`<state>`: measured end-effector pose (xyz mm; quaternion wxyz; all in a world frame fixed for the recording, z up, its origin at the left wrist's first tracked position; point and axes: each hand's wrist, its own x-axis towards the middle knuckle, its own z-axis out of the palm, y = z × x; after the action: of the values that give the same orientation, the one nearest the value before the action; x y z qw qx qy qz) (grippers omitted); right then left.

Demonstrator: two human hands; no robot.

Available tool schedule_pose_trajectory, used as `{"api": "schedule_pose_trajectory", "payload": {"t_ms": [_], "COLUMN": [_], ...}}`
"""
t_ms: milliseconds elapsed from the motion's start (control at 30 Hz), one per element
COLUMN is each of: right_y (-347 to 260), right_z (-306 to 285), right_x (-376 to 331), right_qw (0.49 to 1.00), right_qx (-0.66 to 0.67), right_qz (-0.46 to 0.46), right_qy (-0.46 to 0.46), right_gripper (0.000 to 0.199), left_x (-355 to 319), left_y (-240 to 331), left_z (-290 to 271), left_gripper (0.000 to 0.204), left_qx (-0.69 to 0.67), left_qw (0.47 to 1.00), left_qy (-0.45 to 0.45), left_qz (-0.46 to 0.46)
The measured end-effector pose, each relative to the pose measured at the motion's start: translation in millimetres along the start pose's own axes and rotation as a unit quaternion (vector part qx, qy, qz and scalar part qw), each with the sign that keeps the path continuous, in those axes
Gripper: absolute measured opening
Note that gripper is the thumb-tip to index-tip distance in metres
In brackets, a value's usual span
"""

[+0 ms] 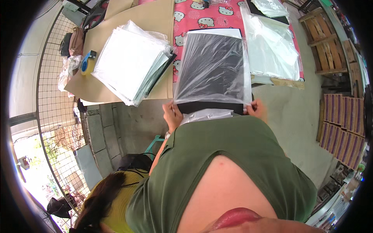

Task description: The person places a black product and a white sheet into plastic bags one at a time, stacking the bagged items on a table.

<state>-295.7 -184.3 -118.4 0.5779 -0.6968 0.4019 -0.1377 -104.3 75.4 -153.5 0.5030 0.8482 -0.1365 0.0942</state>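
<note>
In front of me a black sheet (211,66) lies inside a clear plastic sleeve (247,83), with a near strip of black showing past the plastic's edge. A white sheet edge (217,32) shows at its far end. My left hand (172,115) is closed at the near left corner, gripping the sleeve's edge. At the near right corner my right hand (256,110) pinches the sleeve's other side; its outer fingers are slightly blurred. White crumpled material (208,115) shows below the black strip, partly hidden by my body.
To the left, a stack of plastic-wrapped white sheets (128,58) lies on brown cardboard (91,87), beside a blue tape dispenser (86,64). More clear sleeves (272,50) lie at right on the pink patterned tablecloth (202,17). A person in yellow (120,206) is close at lower left.
</note>
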Motion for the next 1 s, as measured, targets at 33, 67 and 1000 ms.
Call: {"api": "schedule_pose_trajectory", "payload": {"t_ms": [33, 67, 1000], "right_y": [2, 2, -167], "right_z": [-3, -7, 319], "right_x": [-10, -19, 204], "right_qw": [1.000, 1.000, 0.926], "right_qx": [0.012, 0.022, -0.077], "right_qz": [0.000, 0.000, -0.217], "right_qy": [-0.012, -0.023, -0.300], "right_gripper": [0.019, 0.020, 0.021], "left_x": [-12, -18, 116], "left_y": [0, 3, -41], "left_z": [-5, -8, -114], "left_gripper": [0.011, 0.011, 0.029], "left_qx": [-0.024, -0.018, 0.307], "left_qw": [0.999, 1.000, 0.932], "left_qy": [0.001, 0.015, 0.178], "left_qz": [-0.021, -0.010, -0.077]}}
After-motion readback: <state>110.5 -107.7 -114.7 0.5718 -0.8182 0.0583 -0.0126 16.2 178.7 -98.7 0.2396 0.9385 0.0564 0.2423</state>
